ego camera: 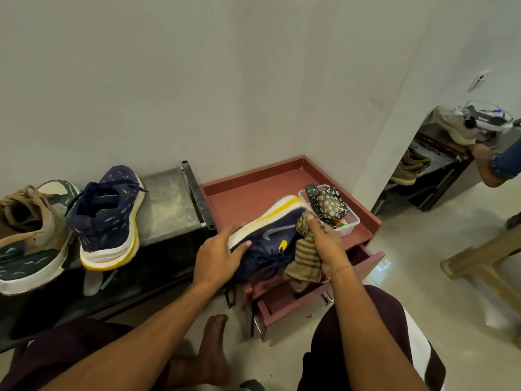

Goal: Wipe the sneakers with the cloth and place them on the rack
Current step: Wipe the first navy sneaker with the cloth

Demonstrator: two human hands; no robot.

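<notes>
Presently we find left hand (217, 256) fingers curled round the sneaker (270, 235), right hand (328, 246) pinching the cloth (306, 259); hard rubbing could dislodge the sneaker.

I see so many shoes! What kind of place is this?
Probably a shoe corner in someone's home: a navy sneaker sits on a low dark rack by the wall, a drawer cabinet holds a TV remote, and boots sit on another rack nearby.
</notes>
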